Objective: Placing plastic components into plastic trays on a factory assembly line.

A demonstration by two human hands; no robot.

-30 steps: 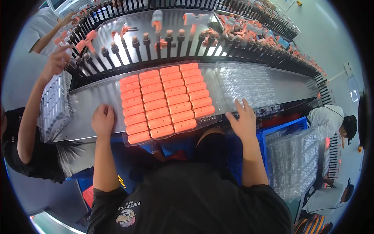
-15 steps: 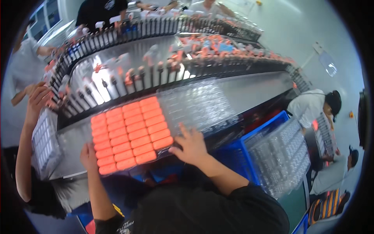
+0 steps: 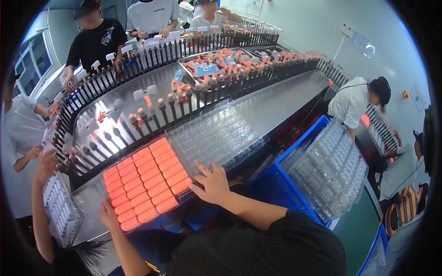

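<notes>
Station notes, from where I stand. Orange blocks (image 3: 148, 174) sit in ranks in a clear tray (image 3: 185, 199) at the near side of the metal bench (image 3: 281, 99), squarely between the two hands.

Hands: well apart, one per side. Left hand (image 3: 108, 214): fingers at the tray's left edge, partly hidden; cannot tell whether they grip it. Right hand (image 3: 212, 185): open, back upward, fingers spread, by the near right corner; contact with the rim uncertain.

Axis: each block lies lengthwise along the bench, slanting from lower left to upper right. The line from hand to hand slants the same way, though less steeply.

Proximity: left hand looks the nearer to the blocks, by a small margin. The right is the nearer to the clear plastic trays (image 3: 214, 133) lying just past the blocks' right side; its fingers point roughly that way. A blue crate (image 3: 275, 186) stands farther right.
</notes>
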